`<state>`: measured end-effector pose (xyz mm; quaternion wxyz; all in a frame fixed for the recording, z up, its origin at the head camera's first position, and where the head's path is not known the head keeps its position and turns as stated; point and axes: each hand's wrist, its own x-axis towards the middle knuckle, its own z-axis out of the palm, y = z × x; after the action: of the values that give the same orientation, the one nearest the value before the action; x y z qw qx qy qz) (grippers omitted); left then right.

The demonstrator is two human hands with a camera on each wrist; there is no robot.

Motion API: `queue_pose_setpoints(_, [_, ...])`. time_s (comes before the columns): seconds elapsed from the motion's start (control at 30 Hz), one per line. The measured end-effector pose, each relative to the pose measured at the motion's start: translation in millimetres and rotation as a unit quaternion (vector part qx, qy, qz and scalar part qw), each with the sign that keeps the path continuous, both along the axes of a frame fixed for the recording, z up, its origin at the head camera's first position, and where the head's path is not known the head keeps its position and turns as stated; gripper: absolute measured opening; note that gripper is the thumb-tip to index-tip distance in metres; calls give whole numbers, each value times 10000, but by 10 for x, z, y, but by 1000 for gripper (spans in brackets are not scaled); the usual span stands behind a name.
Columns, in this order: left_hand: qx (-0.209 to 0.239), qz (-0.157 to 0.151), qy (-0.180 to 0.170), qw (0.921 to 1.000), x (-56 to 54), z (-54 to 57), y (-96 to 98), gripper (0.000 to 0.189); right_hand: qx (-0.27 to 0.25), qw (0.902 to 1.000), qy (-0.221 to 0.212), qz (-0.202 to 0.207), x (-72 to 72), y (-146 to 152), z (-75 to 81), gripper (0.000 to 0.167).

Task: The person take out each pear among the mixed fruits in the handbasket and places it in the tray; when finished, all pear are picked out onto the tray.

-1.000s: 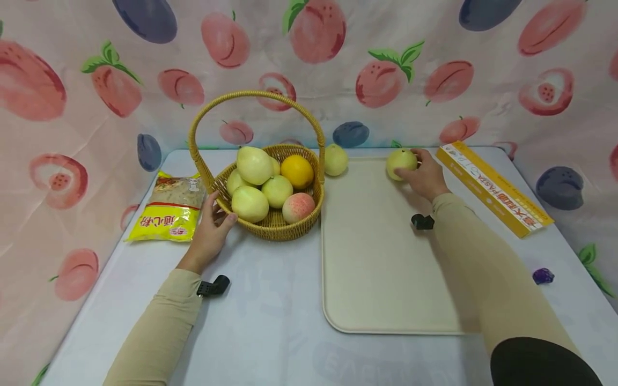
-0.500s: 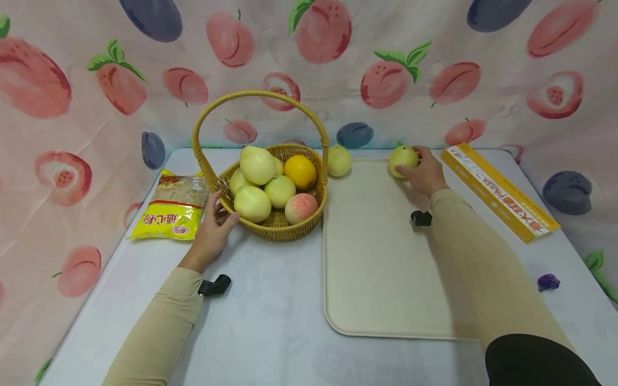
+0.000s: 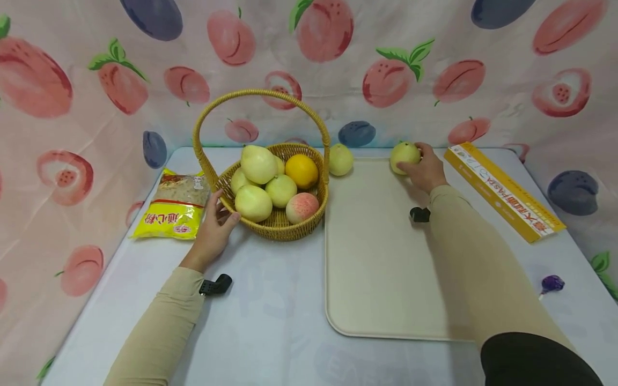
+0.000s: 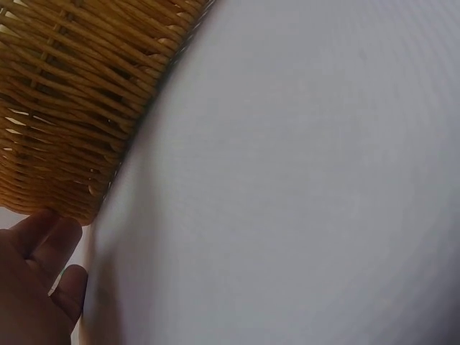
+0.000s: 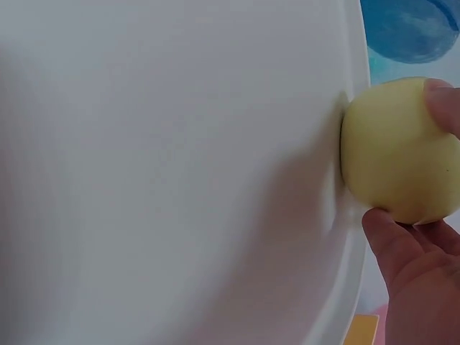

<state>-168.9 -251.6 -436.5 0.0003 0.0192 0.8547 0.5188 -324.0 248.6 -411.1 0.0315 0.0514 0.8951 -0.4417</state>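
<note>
My right hand [image 3: 426, 167] holds a round pale yellow-green pear [image 3: 404, 157] at the back edge of the beige tray [image 3: 381, 257]. In the right wrist view, thumb and fingers [image 5: 392, 241] grip opposite sides of the pear [image 5: 395, 151], which is at the tray's rim [image 5: 352, 273]. My left hand [image 3: 212, 230] rests against the left side of the wicker basket [image 3: 285, 231]. Its fingertips touch the woven wall [image 4: 79, 93] in the left wrist view. Inside the basket lie several pale pears [image 3: 253, 203], an orange [image 3: 301, 170] and a peach [image 3: 302, 207].
Another pale pear [image 3: 340, 160] sits between the basket and the tray's back left corner. A yellow pasta bag [image 3: 169, 212] lies left of the basket. Right of the tray are a long pasta box [image 3: 504, 193] and a purple-wrapped lollipop [image 3: 552, 283]. A fruit-print cloth [image 3: 309, 112] hangs behind.
The right hand has moved the pear slightly back at the tray's far edge. My left hand stays at the basket. The head view has shifted a little.
</note>
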Motion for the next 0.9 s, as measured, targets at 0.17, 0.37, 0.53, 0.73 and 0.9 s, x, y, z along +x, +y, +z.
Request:
queue_pose_setpoints(0.17, [-29,-1,-26,10000,4,5,-7,77,38,10000,62,4,-2,-2,-15,91])
queue_pose_setpoints(0.37, [-18,4,-49,10000,2,0,-7,77,65,9998,170,49,30,-21,14,89])
queue_pose_setpoints(0.53, [12,3,-46,10000,-7,-3,-3,76,59,9997,196,117,57,-10,31,91])
queue_pose_setpoints(0.73, [25,-9,-86,10000,-4,1,-2,76,92,9993,339,142,97,43,65,95])
queue_pose_setpoints(0.9, [30,27,-88,10000,4,6,-4,76,126,9979,587,231,180,48,199,94])
